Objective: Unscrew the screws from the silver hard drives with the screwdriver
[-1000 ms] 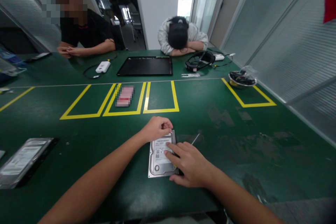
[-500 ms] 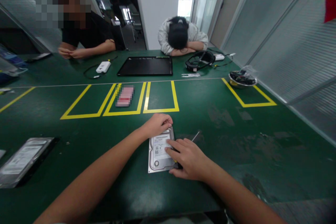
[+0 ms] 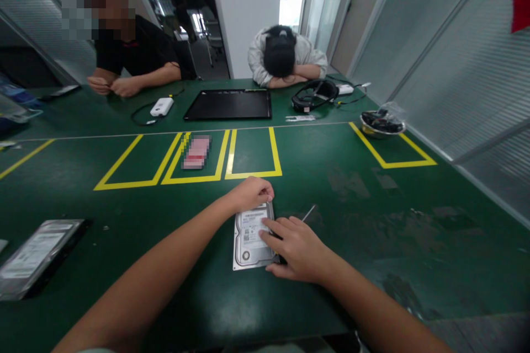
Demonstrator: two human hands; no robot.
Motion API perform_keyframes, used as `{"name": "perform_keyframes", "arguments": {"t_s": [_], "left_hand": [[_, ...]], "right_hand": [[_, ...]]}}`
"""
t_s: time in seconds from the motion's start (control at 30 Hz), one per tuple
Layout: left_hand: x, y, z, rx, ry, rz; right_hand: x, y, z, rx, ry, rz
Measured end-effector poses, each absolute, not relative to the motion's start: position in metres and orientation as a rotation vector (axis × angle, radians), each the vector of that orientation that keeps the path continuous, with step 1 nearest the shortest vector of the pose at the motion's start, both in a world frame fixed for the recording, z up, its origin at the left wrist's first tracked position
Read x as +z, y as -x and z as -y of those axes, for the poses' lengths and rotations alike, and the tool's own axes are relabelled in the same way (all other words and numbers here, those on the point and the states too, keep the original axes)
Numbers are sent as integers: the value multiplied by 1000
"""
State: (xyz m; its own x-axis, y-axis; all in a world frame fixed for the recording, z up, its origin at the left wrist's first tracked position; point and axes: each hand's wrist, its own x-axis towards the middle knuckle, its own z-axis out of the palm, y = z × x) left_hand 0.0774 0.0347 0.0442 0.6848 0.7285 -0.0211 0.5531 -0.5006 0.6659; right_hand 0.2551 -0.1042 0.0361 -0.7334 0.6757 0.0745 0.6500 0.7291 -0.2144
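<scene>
A silver hard drive with a white label (image 3: 253, 237) lies on the green table (image 3: 199, 298) in front of me. At its far end is my left hand (image 3: 253, 194), fingers curled and pressed together at the top edge; what they may hold is too small to make out. My right hand (image 3: 293, 248) rests on the drive's right side, with fingertips on the label. Under that palm is a screwdriver, its thin metal shaft (image 3: 308, 213) sticking out past the knuckles and its handle mostly hidden.
Another drive (image 3: 39, 256) lies at the left. Yellow tape frames (image 3: 253, 175), a pink blurred object (image 3: 196, 152), a black panel (image 3: 228, 105), a white device (image 3: 162, 106), a headset (image 3: 306, 100) and a bowl of parts (image 3: 382, 124) are farther off. Two people sit opposite.
Both hands stay nearly still on the drive. The person at the back left has shifted slightly, and the view has moved a little.
</scene>
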Motion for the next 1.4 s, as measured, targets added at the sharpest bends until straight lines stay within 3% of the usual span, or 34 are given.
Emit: {"name": "perform_keyframes", "arguments": {"t_s": [0.43, 0.77, 1.4], "left_hand": [[50, -80, -27, 220, -2610, -971], [59, -88, -41, 57, -2205, -1167], [34, -69, -38, 212, -1984, -1232]], "right_hand": [[34, -256, 104, 260, 1077, 2782], [33, -255, 104, 228, 1073, 2770], [33, -255, 107, 231, 1070, 2763]]}}
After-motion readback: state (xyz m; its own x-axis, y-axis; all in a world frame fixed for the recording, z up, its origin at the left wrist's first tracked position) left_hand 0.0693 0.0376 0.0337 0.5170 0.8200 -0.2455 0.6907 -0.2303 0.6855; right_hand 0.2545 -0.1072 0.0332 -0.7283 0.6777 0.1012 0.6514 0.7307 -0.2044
